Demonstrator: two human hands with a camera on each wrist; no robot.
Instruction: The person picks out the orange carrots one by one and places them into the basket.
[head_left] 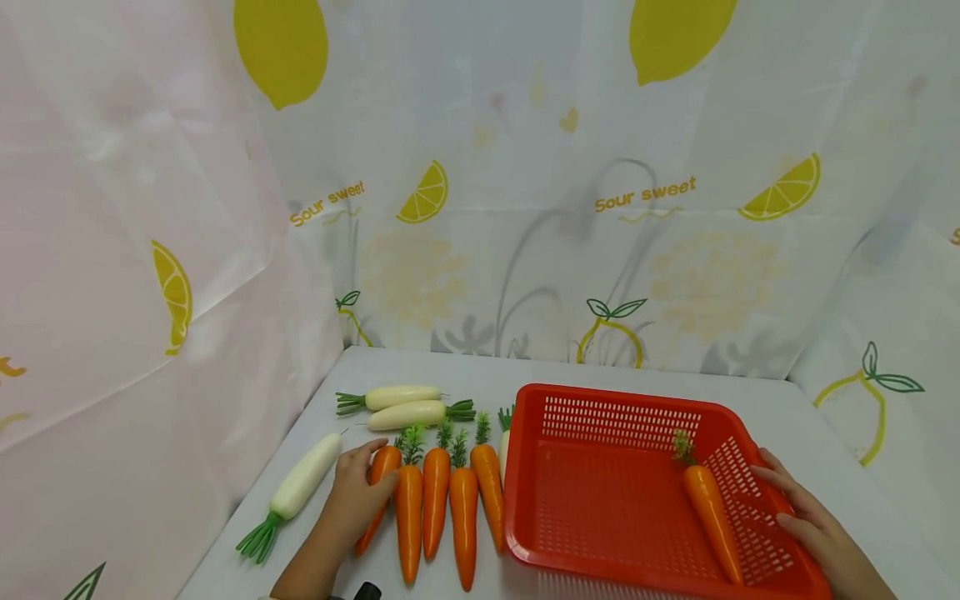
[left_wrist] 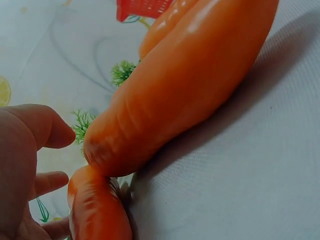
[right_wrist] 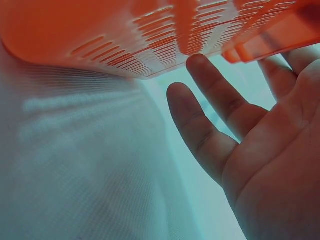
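Observation:
My left hand (head_left: 357, 497) is at the leftmost carrot (head_left: 386, 462) of a row of several orange carrots with green tops. In the left wrist view the fingers (left_wrist: 52, 183) are beside the lower carrot (left_wrist: 100, 212), and the thumb stands apart from it. A larger carrot (left_wrist: 175, 85) fills the middle there. At the right rim of a red plastic basket (head_left: 630, 571), my right hand (head_left: 813, 525) touches the edge with extended fingers. The right wrist view shows two straight fingers (right_wrist: 200, 132) below the basket's slotted wall (right_wrist: 160, 40). One carrot (head_left: 711, 517) lies inside the basket.
Two white radishes (head_left: 405, 414) lie behind the carrots, and another radish (head_left: 307, 475) lies left of my left hand. Part of one more radish (head_left: 504, 442) shows beside the basket. Lemon-print sheets (head_left: 487, 250) enclose the white table (head_left: 465, 371).

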